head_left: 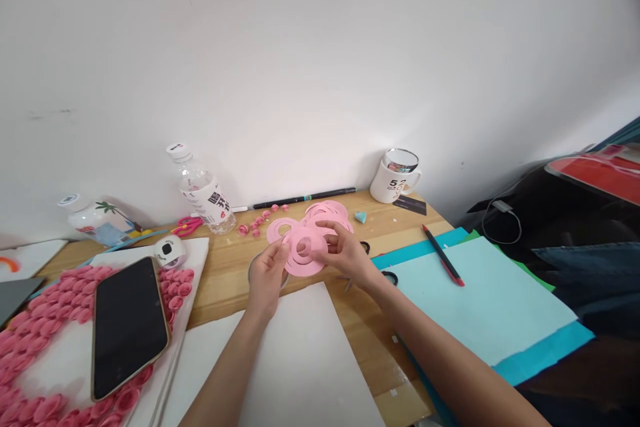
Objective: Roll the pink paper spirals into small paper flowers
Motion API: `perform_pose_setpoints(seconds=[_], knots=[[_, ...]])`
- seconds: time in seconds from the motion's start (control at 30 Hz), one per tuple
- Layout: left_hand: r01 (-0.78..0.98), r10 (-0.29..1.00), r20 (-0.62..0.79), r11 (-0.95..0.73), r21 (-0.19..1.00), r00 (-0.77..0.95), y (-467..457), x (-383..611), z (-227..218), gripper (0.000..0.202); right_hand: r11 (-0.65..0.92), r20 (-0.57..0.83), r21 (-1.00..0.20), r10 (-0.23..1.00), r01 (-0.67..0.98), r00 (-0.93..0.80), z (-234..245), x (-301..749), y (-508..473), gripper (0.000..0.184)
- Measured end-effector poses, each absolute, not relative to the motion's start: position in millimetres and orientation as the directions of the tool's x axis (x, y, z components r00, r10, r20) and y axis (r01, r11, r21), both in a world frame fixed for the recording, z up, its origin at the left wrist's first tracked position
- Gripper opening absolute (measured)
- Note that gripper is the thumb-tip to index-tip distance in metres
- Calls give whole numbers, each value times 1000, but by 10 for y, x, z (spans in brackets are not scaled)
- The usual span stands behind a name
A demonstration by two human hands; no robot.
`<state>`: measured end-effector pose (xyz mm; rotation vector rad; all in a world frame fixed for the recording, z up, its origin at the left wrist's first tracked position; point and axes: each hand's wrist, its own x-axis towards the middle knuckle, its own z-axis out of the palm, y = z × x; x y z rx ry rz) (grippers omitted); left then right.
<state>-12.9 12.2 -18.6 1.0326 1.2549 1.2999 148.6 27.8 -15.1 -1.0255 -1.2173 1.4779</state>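
Both my hands hold one pink paper spiral disc (304,252) above the wooden table (230,267). My left hand (266,275) pinches its left edge. My right hand (344,250) grips its right side, thumb and fingers curled over the paper. Behind them lies a pile of more pink spiral discs (325,213). Small rolled pink paper roses (256,223) are scattered to the left of the pile.
A phone (127,323) lies on a white board ringed with pink roses (30,333). Two water bottles (203,190) (97,219), a white mug (395,177), a black pen (305,199), a red pen (443,255), light blue paper sheets (480,300) and white sheets (300,360) surround the hands.
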Motion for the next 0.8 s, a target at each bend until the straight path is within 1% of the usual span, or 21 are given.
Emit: perform_pose_setpoints(seconds=[0.07, 0.17, 0.23, 0.33, 0.53, 0.67, 0.8], knots=[[-31, 986, -85, 81, 996, -144, 132, -156, -187, 45, -83, -52, -988, 972, -131, -227, -227, 1443, 265, 65], [61, 985, -75, 86, 994, -157, 133, -178, -203, 38, -73, -44, -989, 974, -125, -221, -297, 1414, 255, 51], [95, 988, -67, 81, 992, -139, 125, -172, -207, 36, -49, -23, -990, 980, -129, -200, -320, 1413, 248, 41], [126, 989, -67, 84, 989, -128, 105, -139, -180, 33, -43, -22, -990, 988, -132, -155, -328, 1416, 223, 34], [103, 986, -65, 81, 991, -153, 82, -88, -112, 28, -86, -74, -993, 987, -82, -142, -316, 1393, 168, 33], [49, 981, -104, 113, 992, -165, 96, -99, -152, 31, -122, -102, -984, 982, -128, -157, -308, 1406, 182, 40], [71, 982, -88, 101, 992, -164, 94, -95, -169, 30, -139, -108, -976, 977, -165, -185, -284, 1427, 182, 35]])
